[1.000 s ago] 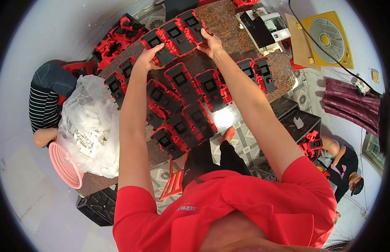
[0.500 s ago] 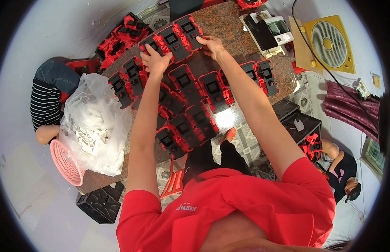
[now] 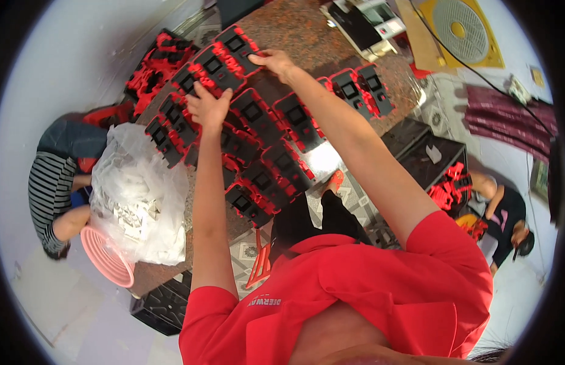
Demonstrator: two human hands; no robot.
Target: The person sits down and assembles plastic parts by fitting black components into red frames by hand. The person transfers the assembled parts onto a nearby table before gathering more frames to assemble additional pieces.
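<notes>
A slanting row of black plastic housings with red clip edges (image 3: 214, 68) lies at the far side of the stone-topped table. My left hand (image 3: 208, 109) straddles its near side, fingers spread and thumb apart, gripping a housing there. Bent fingers of my right hand (image 3: 277, 64) hold the right end housing (image 3: 237, 44) by its edge. Closer to me are more rows of the same housings (image 3: 255, 115), partly hidden by my left forearm. Several others (image 3: 349, 90) stand beyond my right forearm.
A plastic bag of white parts (image 3: 139, 201) and a pink basket (image 3: 106, 255) are on the left. Black crates with red parts stand at far left (image 3: 158, 67) and right (image 3: 446, 155). A device (image 3: 364, 27) sits far right. People sit at both sides.
The view has turned and shifted. Both hands and the far row have moved a little left and nearer. The person at left now leans lower, and the person at right has shifted.
</notes>
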